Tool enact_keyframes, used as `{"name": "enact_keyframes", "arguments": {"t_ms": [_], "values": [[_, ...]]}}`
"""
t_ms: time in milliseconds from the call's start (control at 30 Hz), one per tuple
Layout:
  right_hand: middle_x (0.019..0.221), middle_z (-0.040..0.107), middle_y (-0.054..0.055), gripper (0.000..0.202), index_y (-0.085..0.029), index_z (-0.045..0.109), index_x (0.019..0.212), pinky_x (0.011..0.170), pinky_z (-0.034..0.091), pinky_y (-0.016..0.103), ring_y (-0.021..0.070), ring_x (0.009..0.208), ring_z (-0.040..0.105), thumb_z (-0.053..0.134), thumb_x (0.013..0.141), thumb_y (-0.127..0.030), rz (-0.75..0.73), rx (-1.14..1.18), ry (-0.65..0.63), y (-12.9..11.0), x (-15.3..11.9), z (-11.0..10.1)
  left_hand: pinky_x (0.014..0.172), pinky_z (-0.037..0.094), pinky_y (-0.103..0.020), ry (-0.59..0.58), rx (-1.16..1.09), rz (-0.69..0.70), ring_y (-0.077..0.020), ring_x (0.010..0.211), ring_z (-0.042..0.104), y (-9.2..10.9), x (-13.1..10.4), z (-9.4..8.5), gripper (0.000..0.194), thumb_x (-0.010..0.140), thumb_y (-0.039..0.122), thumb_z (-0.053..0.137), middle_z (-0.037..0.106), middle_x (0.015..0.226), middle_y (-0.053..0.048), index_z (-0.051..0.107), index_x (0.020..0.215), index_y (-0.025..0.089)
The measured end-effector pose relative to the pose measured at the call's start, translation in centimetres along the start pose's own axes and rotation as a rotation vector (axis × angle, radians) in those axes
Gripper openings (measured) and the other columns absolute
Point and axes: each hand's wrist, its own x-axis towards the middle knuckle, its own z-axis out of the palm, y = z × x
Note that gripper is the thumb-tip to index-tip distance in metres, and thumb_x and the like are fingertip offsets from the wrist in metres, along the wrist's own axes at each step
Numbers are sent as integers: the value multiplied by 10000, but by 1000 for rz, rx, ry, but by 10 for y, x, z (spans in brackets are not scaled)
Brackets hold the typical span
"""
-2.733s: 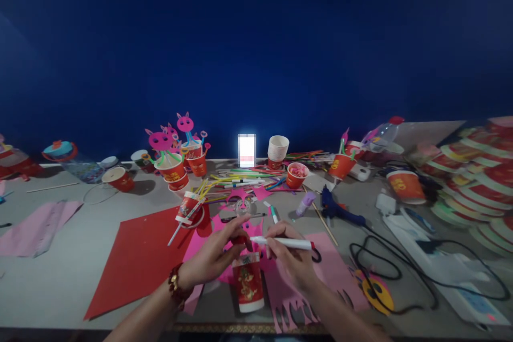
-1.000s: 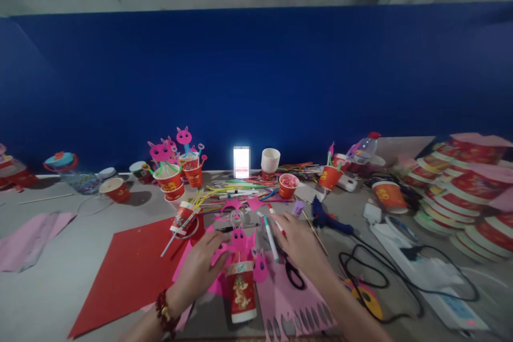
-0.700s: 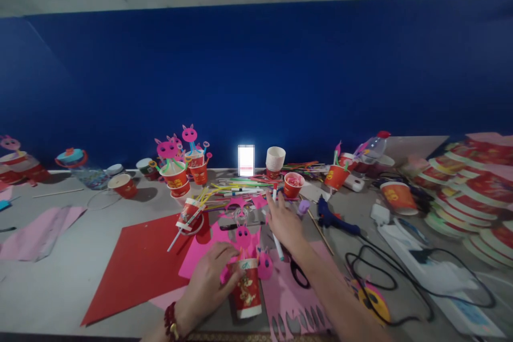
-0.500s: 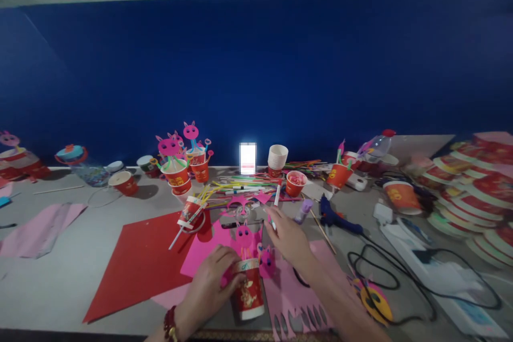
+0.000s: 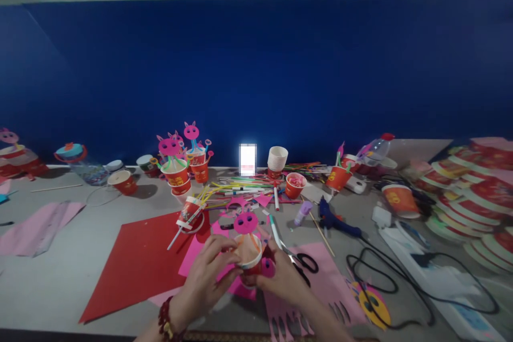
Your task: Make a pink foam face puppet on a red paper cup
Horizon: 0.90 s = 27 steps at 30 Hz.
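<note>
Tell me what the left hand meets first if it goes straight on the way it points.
The cup, right at the left hand's fingertips; beyond it, probably the right hand, though depth is hard to judge.

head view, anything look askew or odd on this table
The printed cup at the far edge of the red sheet leans well over, not upright. On the right, the black cable sprawls in loops across the yellow paper face, looking untidy. The held cup is partly covered, so hard to judge.
</note>
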Motion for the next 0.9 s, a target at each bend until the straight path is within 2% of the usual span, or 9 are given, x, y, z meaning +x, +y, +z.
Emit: {"name": "enact_keyframes", "arguments": {"t_ms": [100, 200, 267, 367, 500, 600, 733, 900], "values": [[1213, 668, 93, 782, -247, 500, 1348, 946, 510, 417, 267, 1041, 657, 838, 643, -270, -53, 40, 73, 1, 7, 6, 972, 511, -450, 129, -12, -129, -286, 1237, 526, -2, -2, 4, 424, 900, 227, 616, 515, 1340, -136, 495, 1306, 255], [1181, 688, 122, 654, -228, 544, 1262, 916, 538, 447, 300, 1034, 676, 824, 678, -321, -86, 77, 98, 9, 13, 6, 985, 518, -465, 230, -167, -285, -317, 1324, 459, -8, -6, 11, 568, 897, 309, 632, 379, 1474, -161, 390, 1408, 263], [1154, 702, 130, 610, -219, 550, 1244, 884, 560, 450, 307, 1012, 692, 810, 705, -338, -107, 76, 104, 14, 20, 2, 978, 526, -462, 260, -290, -345, -317, 1335, 447, -13, -10, 18, 604, 906, 328, 623, 335, 1503, -161, 343, 1438, 276], [1096, 727, 126, 539, -204, 559, 1212, 840, 585, 427, 294, 969, 715, 773, 740, -353, -145, 54, 143, 16, 41, -5, 948, 545, -435, 282, -397, -416, -298, 1305, 484, -23, -14, 29, 567, 923, 327, 600, 376, 1485, -146, 354, 1433, 287], [1053, 739, 106, 472, -206, 567, 1168, 793, 594, 405, 270, 907, 729, 715, 758, -387, -197, -70, 331, 11, 92, -14, 851, 585, -387, 243, -436, -466, -269, 1173, 597, -38, -19, 43, 383, 939, 345, 566, 528, 1356, -135, 510, 1308, 258], [1130, 701, 112, 468, -201, 568, 1157, 885, 546, 440, 288, 1017, 683, 699, 763, -416, -226, -146, 446, 3, 138, -12, 837, 587, -371, 185, -469, -466, -249, 1099, 637, -45, -22, 49, 281, 950, 371, 542, 567, 1305, -134, 593, 1188, 232], [1122, 687, 132, 426, -174, 590, 1109, 942, 486, 442, 309, 1068, 637, 689, 781, -425, -218, -250, 547, -8, 192, 4, 821, 588, -349, 124, -489, -454, -219, 998, 670, -47, -26, 52, 252, 960, 401, 520, 596, 1266, -127, 643, 1081, 218], [1092, 695, 150, 384, -155, 586, 1134, 847, 511, 417, 313, 1013, 656, 634, 852, -411, -150, -330, 584, -14, 245, 33, 752, 584, -313, 87, -437, -448, -212, 929, 668, -51, -28, 52, 262, 950, 423, 525, 638, 1180, -128, 662, 1017, 211]]}}
